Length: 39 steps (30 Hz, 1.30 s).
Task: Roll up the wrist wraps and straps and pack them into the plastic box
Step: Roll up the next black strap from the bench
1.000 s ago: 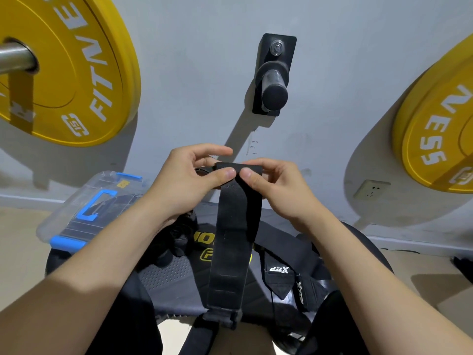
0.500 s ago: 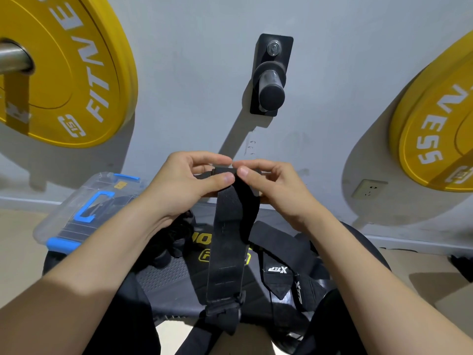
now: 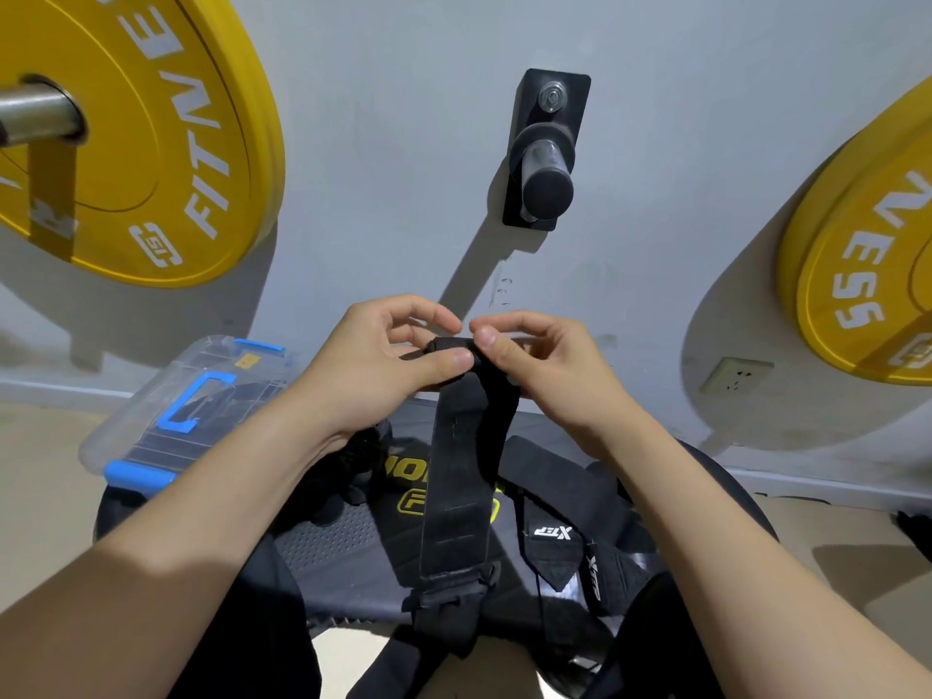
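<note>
L hand (image 3: 373, 365) & R hand (image 3: 542, 360) both pinch the top end of a black wrist wrap (image 3: 461, 476), thumbs & fingertips closed on its small rolled start; rest hangs down over the bench (image 3: 343, 552). Clear plastic box (image 3: 186, 401) w/ blue latches sits at the bench's far-left corner, lid on. More wraps (image 3: 560, 527) lie on the bench's right side.

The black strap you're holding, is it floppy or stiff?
Probably floppy: the black strap hangs limp below both hands. It likely rolls easily, since its top end is already curling. It seems light, held by fingertips alone.
</note>
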Available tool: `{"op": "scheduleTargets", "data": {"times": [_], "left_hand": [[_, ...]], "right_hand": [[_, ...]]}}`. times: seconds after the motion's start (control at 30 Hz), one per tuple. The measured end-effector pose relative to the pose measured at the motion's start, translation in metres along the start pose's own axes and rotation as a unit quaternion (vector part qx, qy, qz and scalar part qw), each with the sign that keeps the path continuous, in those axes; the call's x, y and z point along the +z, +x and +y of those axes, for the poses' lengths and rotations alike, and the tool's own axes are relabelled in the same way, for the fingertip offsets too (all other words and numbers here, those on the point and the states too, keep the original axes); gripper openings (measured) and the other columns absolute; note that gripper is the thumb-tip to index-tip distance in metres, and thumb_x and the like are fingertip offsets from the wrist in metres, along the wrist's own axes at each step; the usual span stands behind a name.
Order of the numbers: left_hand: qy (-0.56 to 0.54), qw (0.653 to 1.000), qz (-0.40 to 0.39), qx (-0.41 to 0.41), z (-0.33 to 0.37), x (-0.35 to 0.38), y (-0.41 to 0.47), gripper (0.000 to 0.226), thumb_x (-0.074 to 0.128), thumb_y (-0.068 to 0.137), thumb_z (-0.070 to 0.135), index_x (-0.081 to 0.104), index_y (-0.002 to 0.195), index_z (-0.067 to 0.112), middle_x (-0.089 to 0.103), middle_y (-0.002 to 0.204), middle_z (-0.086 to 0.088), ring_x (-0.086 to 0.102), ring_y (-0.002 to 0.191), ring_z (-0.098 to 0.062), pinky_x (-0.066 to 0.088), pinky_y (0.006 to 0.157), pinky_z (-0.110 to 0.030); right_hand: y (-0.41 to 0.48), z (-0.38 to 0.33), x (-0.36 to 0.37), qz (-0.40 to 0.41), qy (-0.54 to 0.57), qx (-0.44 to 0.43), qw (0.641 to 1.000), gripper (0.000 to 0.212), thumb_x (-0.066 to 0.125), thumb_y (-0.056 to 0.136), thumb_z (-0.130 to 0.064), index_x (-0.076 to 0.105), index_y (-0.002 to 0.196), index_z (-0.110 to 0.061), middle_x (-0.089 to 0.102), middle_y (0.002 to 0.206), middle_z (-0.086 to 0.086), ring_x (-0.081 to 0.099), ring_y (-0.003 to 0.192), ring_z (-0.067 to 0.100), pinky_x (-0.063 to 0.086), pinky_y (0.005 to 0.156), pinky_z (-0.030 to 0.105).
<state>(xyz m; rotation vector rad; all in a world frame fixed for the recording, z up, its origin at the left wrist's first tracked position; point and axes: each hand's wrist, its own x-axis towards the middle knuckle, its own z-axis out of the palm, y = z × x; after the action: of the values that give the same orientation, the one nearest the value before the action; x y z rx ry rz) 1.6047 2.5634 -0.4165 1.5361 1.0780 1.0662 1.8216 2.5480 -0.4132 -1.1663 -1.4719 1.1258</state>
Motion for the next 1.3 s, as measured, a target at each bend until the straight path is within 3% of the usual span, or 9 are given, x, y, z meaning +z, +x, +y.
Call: {"op": "scheduleTargets", "data": {"times": [0.2,0.33,0.5,0.6,0.67,0.8,0.93,1.13,1.3], "left_hand": [[-0.004,0.999,-0.048,-0.019,0.005,0.0,-0.003,0.033,0.084,0.085,0.053,0.084,0.102,0.025,0.083,0.094,-0.008,0.081,0.083,-0.022,0.068,0.073,-0.038],[-0.041,0.996,-0.069,-0.024,0.005,0.002,-0.005,0.026,0.066,0.103,0.04,0.085,0.109,0.022,0.084,0.101,-0.009,0.082,0.095,-0.025,0.067,0.081,-0.036],[0.015,0.999,-0.029,0.03,0.001,-0.002,-0.004,0.026,0.083,0.093,0.009,0.084,0.113,0.026,0.083,0.109,0.004,0.078,0.108,-0.013,0.062,0.092,-0.027],[0.057,0.997,-0.025,0.043,0.001,-0.005,-0.003,0.026,0.082,0.094,0.009,0.082,0.114,0.026,0.082,0.114,0.008,0.074,0.114,-0.01,0.059,0.1,-0.031],[0.026,0.998,-0.061,0.001,0.002,-0.004,-0.003,0.015,0.073,0.102,0.023,0.081,0.114,0.024,0.082,0.113,-0.002,0.076,0.113,-0.018,0.063,0.092,-0.035],[-0.021,0.993,-0.103,-0.057,0.002,0.0,-0.005,0.021,0.064,0.107,0.027,0.081,0.114,0.017,0.083,0.105,-0.012,0.081,0.1,-0.027,0.067,0.079,-0.037],[-0.021,0.997,-0.067,-0.027,-0.003,-0.002,-0.004,0.019,0.072,0.103,0.015,0.082,0.118,0.02,0.083,0.109,-0.008,0.079,0.104,-0.023,0.066,0.084,-0.039],[0.031,0.996,-0.047,0.071,-0.001,-0.007,-0.001,0.025,0.078,0.098,0.017,0.077,0.123,0.023,0.08,0.119,0.004,0.072,0.115,-0.007,0.056,0.098,-0.024],[-0.017,0.996,-0.085,-0.025,-0.001,-0.004,0.0,0.018,0.068,0.105,0.021,0.078,0.119,0.02,0.081,0.111,-0.011,0.08,0.097,-0.023,0.066,0.075,-0.033]], "right_hand": [[0.001,0.002,0.0,0.025,-0.026,-0.037,0.999,0.013,0.082,0.094,-0.018,0.081,0.104,-0.01,0.067,0.106,0.044,0.065,0.091,0.062,0.055,0.09,0.072],[-0.001,0.003,-0.001,0.022,-0.001,-0.041,0.999,0.016,0.084,0.089,-0.005,0.08,0.103,-0.009,0.08,0.1,0.02,0.075,0.087,0.026,0.064,0.082,0.037],[-0.001,0.001,-0.001,-0.014,-0.011,0.008,1.0,0.027,0.066,0.107,-0.028,0.079,0.113,-0.006,0.073,0.107,0.034,0.073,0.095,0.035,0.056,0.096,0.061],[-0.003,0.001,0.003,0.006,-0.066,-0.01,0.998,0.016,0.076,0.101,-0.028,0.083,0.102,-0.014,0.071,0.097,0.039,0.067,0.078,0.036,0.055,0.084,0.07],[-0.002,0.002,0.004,0.023,-0.066,-0.036,0.997,0.01,0.084,0.094,-0.025,0.084,0.101,-0.017,0.07,0.099,0.042,0.068,0.084,0.057,0.053,0.083,0.076],[-0.003,0.004,0.006,0.038,-0.052,-0.048,0.997,0.013,0.087,0.09,-0.02,0.082,0.102,-0.015,0.076,0.1,0.031,0.068,0.095,0.058,0.057,0.088,0.068],[-0.001,0.002,0.004,0.009,-0.009,0.006,1.0,0.025,0.069,0.105,-0.029,0.078,0.107,-0.006,0.075,0.091,0.013,0.069,0.084,0.022,0.058,0.08,0.044],[-0.004,0.003,0.0,-0.012,0.05,0.009,0.999,0.018,0.076,0.099,-0.011,0.078,0.116,-0.008,0.081,0.092,0.013,0.078,0.085,0.022,0.061,0.074,0.031],[-0.006,0.007,0.005,0.012,0.025,-0.022,0.999,0.026,0.081,0.092,-0.003,0.078,0.114,-0.017,0.079,0.104,0.025,0.074,0.095,0.044,0.061,0.097,0.057]]}}
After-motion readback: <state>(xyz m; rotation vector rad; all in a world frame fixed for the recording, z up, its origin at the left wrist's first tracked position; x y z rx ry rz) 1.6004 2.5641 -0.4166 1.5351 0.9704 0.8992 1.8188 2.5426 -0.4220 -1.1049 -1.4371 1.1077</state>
